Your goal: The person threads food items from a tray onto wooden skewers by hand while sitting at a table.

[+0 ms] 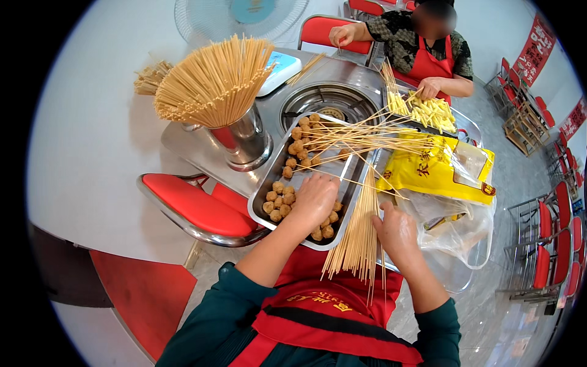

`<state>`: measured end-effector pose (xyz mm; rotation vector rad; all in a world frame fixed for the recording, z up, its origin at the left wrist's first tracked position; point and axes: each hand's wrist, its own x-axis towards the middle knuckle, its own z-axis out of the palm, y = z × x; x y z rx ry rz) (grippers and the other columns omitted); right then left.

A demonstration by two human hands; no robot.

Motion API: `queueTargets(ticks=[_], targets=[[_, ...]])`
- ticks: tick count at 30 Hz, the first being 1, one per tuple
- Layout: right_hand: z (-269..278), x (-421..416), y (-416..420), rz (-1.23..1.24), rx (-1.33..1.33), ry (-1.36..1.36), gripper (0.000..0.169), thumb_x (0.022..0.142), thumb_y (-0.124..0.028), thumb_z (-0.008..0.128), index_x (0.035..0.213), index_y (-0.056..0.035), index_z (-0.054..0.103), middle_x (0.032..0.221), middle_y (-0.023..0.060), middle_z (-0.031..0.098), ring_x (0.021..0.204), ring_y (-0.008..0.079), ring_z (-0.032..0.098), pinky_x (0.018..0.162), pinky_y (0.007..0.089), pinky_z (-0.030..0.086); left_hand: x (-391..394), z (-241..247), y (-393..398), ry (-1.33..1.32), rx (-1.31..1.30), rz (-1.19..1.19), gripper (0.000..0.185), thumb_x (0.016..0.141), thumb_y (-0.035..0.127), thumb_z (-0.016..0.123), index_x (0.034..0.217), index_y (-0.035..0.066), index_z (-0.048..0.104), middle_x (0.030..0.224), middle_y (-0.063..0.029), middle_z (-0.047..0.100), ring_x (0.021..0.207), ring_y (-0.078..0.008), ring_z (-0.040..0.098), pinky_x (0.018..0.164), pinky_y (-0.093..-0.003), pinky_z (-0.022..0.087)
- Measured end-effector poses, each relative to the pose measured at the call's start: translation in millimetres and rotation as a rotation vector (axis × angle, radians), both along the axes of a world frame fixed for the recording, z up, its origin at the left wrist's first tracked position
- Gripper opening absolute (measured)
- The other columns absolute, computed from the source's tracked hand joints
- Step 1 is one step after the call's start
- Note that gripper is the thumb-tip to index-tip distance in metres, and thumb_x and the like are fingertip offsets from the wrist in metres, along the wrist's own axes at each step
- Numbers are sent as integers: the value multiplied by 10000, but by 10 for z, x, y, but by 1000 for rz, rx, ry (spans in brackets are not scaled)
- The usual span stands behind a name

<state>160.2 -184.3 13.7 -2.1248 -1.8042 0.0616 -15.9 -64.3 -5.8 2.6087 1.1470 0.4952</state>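
My left hand (316, 197) reaches down into a steel tray (262, 225), among loose brown meatballs (280, 200); its fingertips are hidden, so I cannot tell whether it grips one. In the tray's far part, meatballs are threaded on bamboo skewers (353, 135), whose bare ends fan out over the right rim. My right hand (398, 229) is beside a bundle of bare skewers (355, 234) lying along the tray's right side. Thumb and forefinger are bent close to the bundle's edge. Whether a skewer is pinched between them is unclear.
A steel canister (245, 142) packed with upright skewers (215, 82) stands left, near a white scale (279, 71). Beyond the tray is a round burner (331, 108). Yellow packaging (435, 167) lies right. A co-worker (426, 50) handles pale yellow pieces (431, 112) opposite. A red chair (202, 206) adjoins.
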Motion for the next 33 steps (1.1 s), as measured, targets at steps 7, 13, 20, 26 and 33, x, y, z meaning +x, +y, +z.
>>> queueTargets(ticks=[7,13,20,26,33], targets=[[-267,53,58,-105,-54,207,217,798,-213,674,819,0,634,708,216,650,715,409,643,672,481,505,-36,219,-38,-174,-182,74,258,808,97,693,1052,21,653,1075,-163,607,1009,-335,590,859,-407,482],[-238,78,62,-153,-44,301,201,825,-182,603,779,2,670,730,252,647,727,425,641,687,499,511,-193,107,75,-519,-453,76,284,856,91,686,1132,41,640,1102,-103,586,917,-206,612,799,-312,504],[-243,128,-18,-267,37,314,176,833,-166,593,856,-10,671,726,234,647,703,421,634,656,487,498,-74,11,104,-544,-684,37,277,882,74,655,1150,11,629,983,-45,631,800,-99,573,729,-255,484],[-253,198,-436,-414,112,766,141,896,-100,567,985,-16,639,593,83,568,516,175,532,500,329,406,116,-24,205,-617,-627,13,296,894,78,637,1183,17,615,917,-10,634,780,-72,550,699,-233,466],[120,26,-963,-378,335,966,215,975,-94,499,1131,-7,618,601,-51,459,491,19,378,452,188,297,118,60,151,-813,-942,-33,281,949,108,586,1210,4,594,1071,-74,646,893,-84,583,795,-218,491]])
